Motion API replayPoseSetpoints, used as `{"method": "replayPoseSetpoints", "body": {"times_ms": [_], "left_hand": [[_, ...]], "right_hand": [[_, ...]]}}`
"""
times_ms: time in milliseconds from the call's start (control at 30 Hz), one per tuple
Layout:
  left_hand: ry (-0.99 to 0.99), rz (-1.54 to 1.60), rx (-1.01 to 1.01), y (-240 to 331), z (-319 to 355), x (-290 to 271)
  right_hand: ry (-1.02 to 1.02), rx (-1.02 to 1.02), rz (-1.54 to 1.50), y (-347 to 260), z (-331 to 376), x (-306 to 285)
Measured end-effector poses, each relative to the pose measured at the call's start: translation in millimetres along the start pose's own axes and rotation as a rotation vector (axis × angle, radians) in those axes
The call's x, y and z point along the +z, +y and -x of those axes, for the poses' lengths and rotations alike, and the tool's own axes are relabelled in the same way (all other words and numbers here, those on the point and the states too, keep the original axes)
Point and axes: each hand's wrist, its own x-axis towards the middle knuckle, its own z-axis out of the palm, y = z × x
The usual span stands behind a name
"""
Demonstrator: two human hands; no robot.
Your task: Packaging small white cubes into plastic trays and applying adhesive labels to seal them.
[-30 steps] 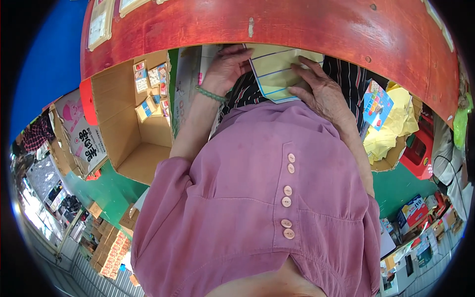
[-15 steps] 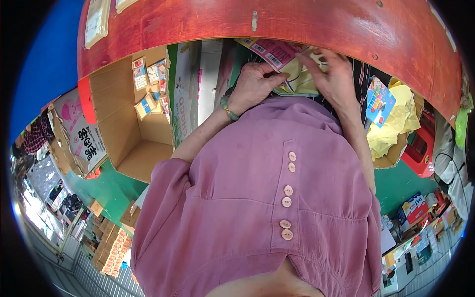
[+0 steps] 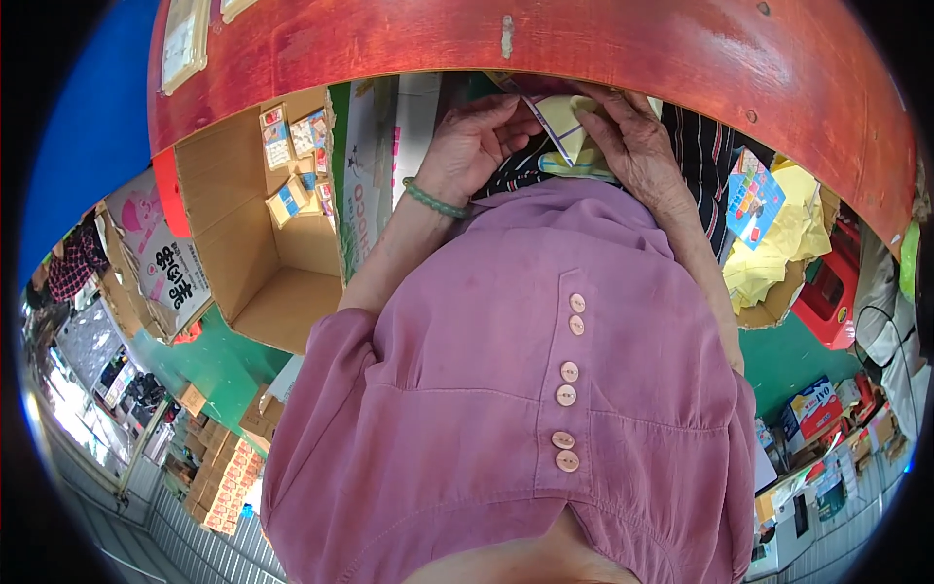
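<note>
Below the red table's edge, my right hand (image 3: 634,144) is closed on a pale yellow sheet (image 3: 564,125) with dark lines along it. The sheet is tilted, and its upper part disappears under the table. My left hand (image 3: 479,146), with a green bead bracelet (image 3: 436,201) at the wrist, is beside the sheet with its fingers apart and nothing seen in them. Under the hands lies striped dark cloth (image 3: 691,156) across my lap. More pale yellow material (image 3: 584,170) rests there below my right hand.
An open cardboard box (image 3: 282,302) at left holds several small packs (image 3: 275,136). At right, a box of crumpled yellow paper (image 3: 793,224) has a blue printed card (image 3: 753,202) on it, near a red plastic stool (image 3: 832,292). The red table (image 3: 418,44) curves overhead.
My left hand has let go of the pink printed sheet and drawn back to the left, fingers spreading. The pink face no longer shows; the pale yellow sheet stands tilted in my right hand.
</note>
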Motion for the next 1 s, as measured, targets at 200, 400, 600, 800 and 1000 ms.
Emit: {"method": "replayPoseSetpoints", "body": {"times_ms": [200, 400, 600, 800, 1000], "left_hand": [[0.001, -0.023, -0.051, 2.9, -3.6, 0.0], [0.007, -0.140, 0.040, -1.9, 6.9, 11.8], [-0.050, -0.244, 0.124, -1.4, 14.6, 24.0], [-0.110, -0.497, 0.196, 0.4, 20.3, 39.4], [-0.158, -0.719, 0.239, -3.0, 25.7, 54.3]], "right_hand": [[0.000, 0.009, -0.012, -0.2, 2.8, -0.9], [-0.004, -0.009, -0.016, -1.3, 6.2, -5.1], [0.026, -0.025, -0.006, -0.7, 11.8, -8.8], [0.018, 0.050, -0.102, -7.6, 18.7, -18.2], [0.123, -0.085, -0.028, -11.9, 25.9, -30.4]]}}
